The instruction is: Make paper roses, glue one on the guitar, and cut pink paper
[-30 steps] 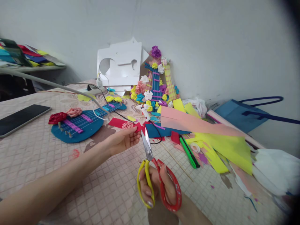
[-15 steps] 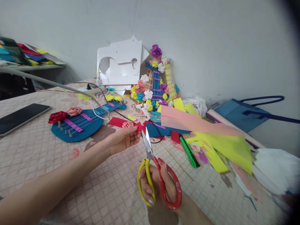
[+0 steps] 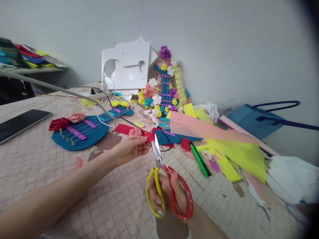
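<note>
My left hand [image 3: 129, 151] reaches forward over the table and pinches the edge of a red foam sheet [image 3: 127, 129]. My right hand [image 3: 166, 196] grips the yellow and red handles of a pair of scissors [image 3: 164, 179]. The scissor blades point up and away, and their tip sits at the red foam just right of my left fingertips. A small pink foam rose [image 3: 135, 132] lies on the red sheet beside my left fingers.
A blue foam guitar [image 3: 84, 129] with roses lies at the left, a phone [image 3: 20, 122] further left. A glue gun [image 3: 152, 115], a green cutter [image 3: 199, 159], pink and yellow foam sheets [image 3: 224, 142], standing foam guitars [image 3: 164, 86] and a blue bag [image 3: 259, 119] crowd the back and right.
The view has shifted slightly; both hands keep nearly the same pose, with the scissor blades closed a little further at the red foam.
</note>
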The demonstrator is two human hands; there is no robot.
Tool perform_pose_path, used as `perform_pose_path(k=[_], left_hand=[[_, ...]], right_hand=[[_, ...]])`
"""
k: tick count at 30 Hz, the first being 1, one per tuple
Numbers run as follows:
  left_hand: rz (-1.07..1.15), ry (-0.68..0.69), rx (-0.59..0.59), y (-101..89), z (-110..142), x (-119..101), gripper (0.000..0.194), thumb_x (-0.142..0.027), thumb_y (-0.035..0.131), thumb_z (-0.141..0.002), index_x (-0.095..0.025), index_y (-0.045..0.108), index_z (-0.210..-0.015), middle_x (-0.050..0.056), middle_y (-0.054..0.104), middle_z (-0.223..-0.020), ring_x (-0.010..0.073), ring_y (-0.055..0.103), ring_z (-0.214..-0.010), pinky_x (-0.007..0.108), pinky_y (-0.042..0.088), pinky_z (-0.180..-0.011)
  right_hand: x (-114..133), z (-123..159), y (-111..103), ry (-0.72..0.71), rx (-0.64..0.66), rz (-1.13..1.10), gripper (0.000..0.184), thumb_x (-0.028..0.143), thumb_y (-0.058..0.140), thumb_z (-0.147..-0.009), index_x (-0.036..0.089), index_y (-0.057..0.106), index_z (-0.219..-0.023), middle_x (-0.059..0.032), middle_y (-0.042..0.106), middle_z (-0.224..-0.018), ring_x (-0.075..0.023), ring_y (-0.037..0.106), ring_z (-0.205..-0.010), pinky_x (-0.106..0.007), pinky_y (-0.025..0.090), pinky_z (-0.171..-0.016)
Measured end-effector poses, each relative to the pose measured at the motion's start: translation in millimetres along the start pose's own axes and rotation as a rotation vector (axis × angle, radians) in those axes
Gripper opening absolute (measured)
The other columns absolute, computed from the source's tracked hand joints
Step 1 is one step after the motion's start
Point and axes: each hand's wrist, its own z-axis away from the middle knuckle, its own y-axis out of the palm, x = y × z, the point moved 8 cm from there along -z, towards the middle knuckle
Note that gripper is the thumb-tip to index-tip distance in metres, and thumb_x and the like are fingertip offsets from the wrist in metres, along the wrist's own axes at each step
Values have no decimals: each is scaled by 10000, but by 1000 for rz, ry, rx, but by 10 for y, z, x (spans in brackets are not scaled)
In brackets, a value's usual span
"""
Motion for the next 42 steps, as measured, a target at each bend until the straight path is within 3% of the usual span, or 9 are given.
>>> perform_pose_path(k=[3,5,7,9,17,26,35,42], left_hand=[[-6,1,7,1,-2,3,89,-101,606,-825,-107,640,-742,53,685,-702,112,659,-646,209,543,-642],[-7,2,-1,1,2,-1,97,-96,601,-827,-107,638,-739,50,682,-698,108,656,-641,206,541,-638],[-9,-1,-11,0,7,-4,114,-90,588,-834,-109,636,-732,46,678,-689,105,653,-632,202,538,-632],[-12,-3,-11,2,11,-6,137,-89,570,-846,-110,635,-727,45,674,-682,101,650,-626,198,535,-628],[-19,2,4,2,7,-14,138,-88,570,-846,-111,637,-727,42,676,-680,99,650,-626,193,538,-620],[-30,10,-22,-30,-10,-33,147,-69,549,-853,-100,638,-741,53,688,-688,105,656,-620,203,547,-620],[-154,87,37,10,-11,-25,173,-168,701,-763,-125,568,-662,37,677,-664,95,638,-607,183,524,-601],[-196,105,69,37,-10,-8,233,-240,761,-705,-129,558,-675,20,671,-666,90,632,-617,187,513,-615]], right_hand=[[-36,-20,31,3,19,-26,330,366,534,-905,153,547,-1155,-79,594,-1109,-192,611,-910,-383,526,-763],[-68,-42,53,3,38,-45,491,590,459,-867,140,572,-1028,-39,617,-844,-143,606,-669,-294,513,-593],[-86,-60,82,-3,70,-81,697,812,339,-735,161,542,-878,35,500,-583,-95,482,-435,-228,410,-427],[-81,-67,122,-11,113,-140,736,882,309,-651,185,487,-804,77,400,-495,-71,382,-354,-198,326,-370],[-15,-71,186,-47,157,-230,646,829,401,-689,190,458,-761,95,373,-457,-36,288,-306,-153,262,-322],[-123,-67,140,-61,171,-271,621,782,386,-750,173,498,-804,91,395,-458,-35,305,-300,-144,277,-317],[-88,-87,154,-95,234,-290,629,771,351,-777,166,515,-823,69,423,-480,-60,362,-332,-162,319,-337],[-62,-74,144,-94,196,-273,635,774,366,-769,161,521,-829,65,431,-495,-55,364,-344,-162,332,-347]])
